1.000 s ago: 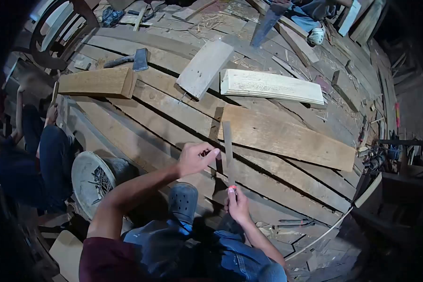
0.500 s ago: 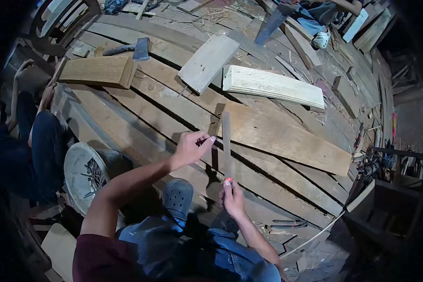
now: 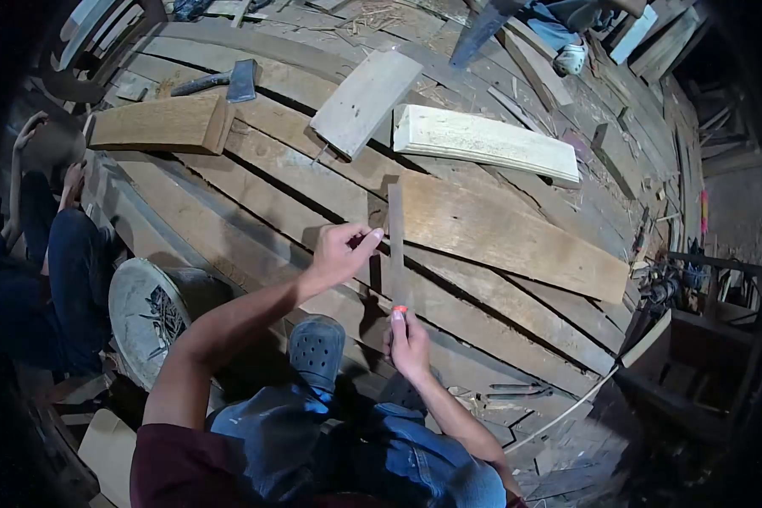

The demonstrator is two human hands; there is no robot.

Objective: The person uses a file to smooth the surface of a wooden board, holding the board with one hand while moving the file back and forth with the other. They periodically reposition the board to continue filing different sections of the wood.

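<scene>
My left hand (image 3: 340, 256) is closed, its thumb and fingers pinched together around a small dark thing too hidden to make out. Just to its right stands a long flat metal tool (image 3: 397, 241), which looks like a file. My right hand (image 3: 408, 343) is wrapped round its handle, which has an orange-red end by the thumb. The tool's far end lies by the left end of a wide light-brown board (image 3: 508, 237) on the planks.
Beyond are a pale block (image 3: 487, 146), a grey-white board (image 3: 368, 102), an axe (image 3: 242, 80) and a brown block (image 3: 157, 124). A bucket of nails (image 3: 127, 305) stands left, near a seated person (image 3: 80, 262). Another person's foot (image 3: 571, 59) is at the top.
The whole view has shifted slightly, moving things left and up. The tool in my right hand is now more upright, its blade slightly closer to my left hand. Both grips are unchanged.
</scene>
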